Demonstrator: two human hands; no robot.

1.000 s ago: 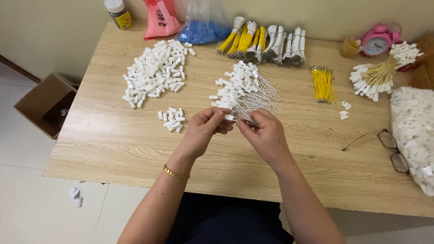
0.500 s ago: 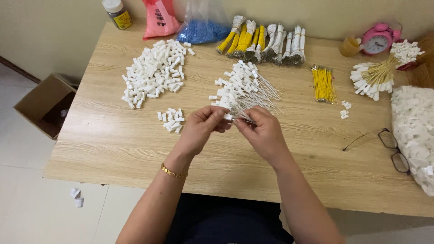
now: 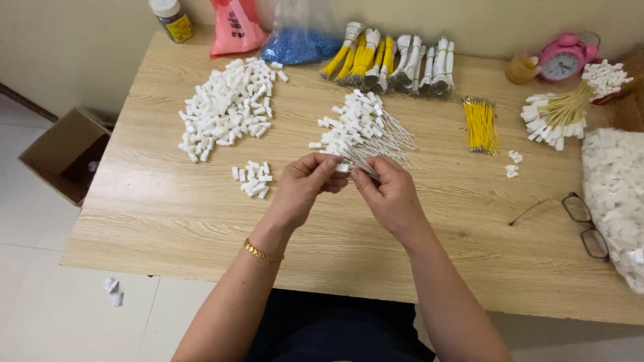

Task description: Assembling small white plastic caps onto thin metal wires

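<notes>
**Two hands meet over a white connector at mid-tabletop**

At far left a brown cardboard box [image 3: 57, 154] sits on the floor beside the wooden tabletop [image 3: 168, 221]. On the tabletop's left part lies a large heap of white plastic connectors [image 3: 228, 107], and just below it a small cluster of the same pieces [image 3: 253, 179]. Behind these, at the back edge, stand a jar with a yellow label [image 3: 171, 19], a pink bag [image 3: 236, 27] and a clear bag of blue bits [image 3: 298, 41].

The left hand [image 3: 302, 189], a gold bracelet [image 3: 261, 252] on its wrist, has its grip pinched together on a small white connector [image 3: 342, 167]. The right hand [image 3: 389, 196] meets it there, its grip closed on thin white wires [image 3: 365, 171] that run from that connector. Both hover just above the tabletop, at the near edge of a pile of wired connectors [image 3: 362, 127].

Further right lie bundles of yellow and white wire [image 3: 396, 59] along the back edge, a sheaf of short yellow wires [image 3: 480, 124], a fan of yellow-wired connectors [image 3: 563, 110], a pink alarm clock [image 3: 562, 59], a pair of glasses [image 3: 583, 224] and a big white heap [image 3: 614, 194] at the right edge.
</notes>
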